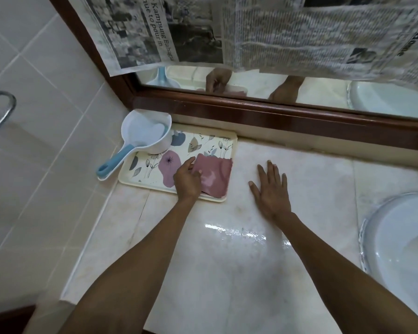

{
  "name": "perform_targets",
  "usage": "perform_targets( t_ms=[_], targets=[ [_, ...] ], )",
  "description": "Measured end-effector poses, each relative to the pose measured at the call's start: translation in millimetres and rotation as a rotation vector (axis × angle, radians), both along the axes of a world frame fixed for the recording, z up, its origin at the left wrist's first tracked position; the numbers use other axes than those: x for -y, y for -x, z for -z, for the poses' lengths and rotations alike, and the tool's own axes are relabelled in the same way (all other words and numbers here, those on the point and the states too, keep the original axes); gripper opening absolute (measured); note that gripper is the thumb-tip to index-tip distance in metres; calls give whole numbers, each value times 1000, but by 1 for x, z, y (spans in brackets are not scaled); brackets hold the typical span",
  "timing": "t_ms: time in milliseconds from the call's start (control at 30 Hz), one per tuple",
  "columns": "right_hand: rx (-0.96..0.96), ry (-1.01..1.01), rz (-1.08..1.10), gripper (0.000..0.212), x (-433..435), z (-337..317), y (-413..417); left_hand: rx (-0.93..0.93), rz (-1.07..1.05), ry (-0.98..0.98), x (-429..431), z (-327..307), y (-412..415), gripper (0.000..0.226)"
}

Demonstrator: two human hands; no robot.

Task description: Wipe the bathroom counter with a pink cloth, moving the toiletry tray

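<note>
Now pinching the pink cloth (214, 175) under the left hand (187, 179), atop the toiletry tray (152, 162); right hand (272, 189) spread flat on the counter (227, 261) alongside. Best to gather it fully, then sweep the wet patch nearer the forearms.

Item count:

- Trays: one tray (223, 141), floral print.
- Cloths: one pink cloth (215, 177), lying in the tray.
- Scoops: one white scoop (144, 136) with a blue handle, resting partly on the tray.
- Hands: two, a left hand (187, 180) and a right hand (272, 191).
- Sinks: one sink (396, 239).
- Mirrors: one mirror (323, 90).
- Newspaper sheets: two newspaper sheets (140, 32), hung over the mirror.
- Desks: one desk (227, 273).
</note>
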State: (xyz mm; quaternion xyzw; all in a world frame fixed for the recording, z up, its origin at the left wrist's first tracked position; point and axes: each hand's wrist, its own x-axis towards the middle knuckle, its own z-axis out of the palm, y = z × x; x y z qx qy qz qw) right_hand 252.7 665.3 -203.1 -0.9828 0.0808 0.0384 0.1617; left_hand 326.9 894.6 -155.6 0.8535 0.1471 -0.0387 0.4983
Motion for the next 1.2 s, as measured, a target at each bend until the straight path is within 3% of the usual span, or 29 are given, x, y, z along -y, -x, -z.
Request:
perform_targets(
  t_ms=[267, 333, 433, 500, 567, 767, 867, 1000, 1200],
  targets=[
    [23, 9, 19, 63, -2, 7, 4, 3, 30, -216, 0, 1, 4, 51],
    [23, 6, 20, 63, -1, 7, 5, 47, 70, -347, 2, 4, 8, 52],
    [12, 0, 18, 63, 0, 7, 4, 195, 244, -535, 7, 7, 17, 44],
    [-7, -9, 15, 63, 1, 5, 3, 289, 388, -536, 10, 9, 20, 29],
    [-40, -13, -4, 64, 2, 1, 4, 334, 506, -512, 14, 13, 23, 28],
    [-181, -27, -87, 63, 17, -23, 24, 57, 748, -737, 20, 3, 39, 63],
    [-285, -39, -132, 63, 29, -38, 40, -69, 771, -734, 19, -11, 45, 60],
    [-414, -70, -157, 55, 54, -62, 64, 5, 716, -690, 30, -45, 64, 50],
    [-305, -88, -130, 42, 102, -113, 134, 110, 699, -483, 59, -95, 120, 52]
  ],
)
